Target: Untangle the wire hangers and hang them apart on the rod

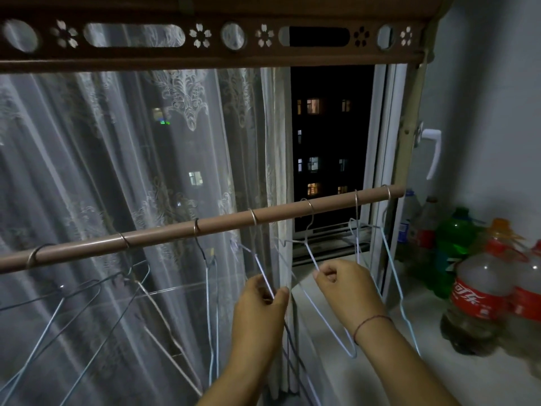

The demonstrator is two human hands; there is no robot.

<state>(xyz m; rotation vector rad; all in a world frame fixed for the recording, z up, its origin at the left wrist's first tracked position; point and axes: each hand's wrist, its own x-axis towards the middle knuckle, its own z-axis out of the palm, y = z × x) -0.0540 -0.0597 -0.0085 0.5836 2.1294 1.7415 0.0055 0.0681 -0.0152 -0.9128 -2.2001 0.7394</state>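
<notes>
Left hand (260, 303) pinches one hanger (260, 268), right hand (341, 281) pinches the pale blue hanger (311, 256), seemingly to pull them apart under the rod (164, 234).

This is a room in a home, by a window (330, 80) at night. A white lace curtain (117, 171) hangs on the left. Far off through the glass, lit flats (312, 106) show in the dark. A brown rod (175, 230) holds wire hangers (211, 288), and drink bottles (480, 294) stand on the sill (409, 376) at the right
</notes>
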